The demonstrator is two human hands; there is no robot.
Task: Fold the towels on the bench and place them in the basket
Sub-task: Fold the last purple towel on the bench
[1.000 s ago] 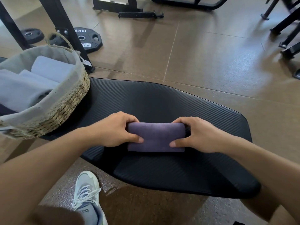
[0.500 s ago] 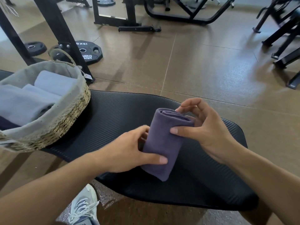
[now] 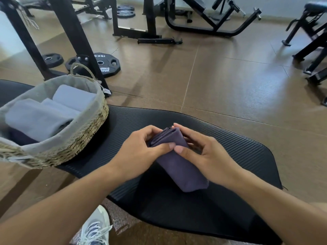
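Note:
A folded purple towel [image 3: 184, 172] is held above the black padded bench [image 3: 230, 147], its long axis running away from me and to the left. My left hand [image 3: 139, 152] grips its far left side, thumb across the top. My right hand [image 3: 200, 154] holds the far right side, thumb meeting the left thumb. A woven basket [image 3: 77, 140] with a grey liner stands on the left end of the bench. It holds light grey folded towels [image 3: 40, 119] and a dark one underneath.
Weight plates [image 3: 106, 66] lie on the brown floor behind the basket, beside a black rack leg [image 3: 74, 38]. More gym machines stand at the back and right. My shoe [image 3: 95, 227] shows below the bench's near edge.
The towel lay crosswise on the bench between both hands; it has been lifted and turned lengthwise. Both hands now meet at its far end, a little closer to the basket.

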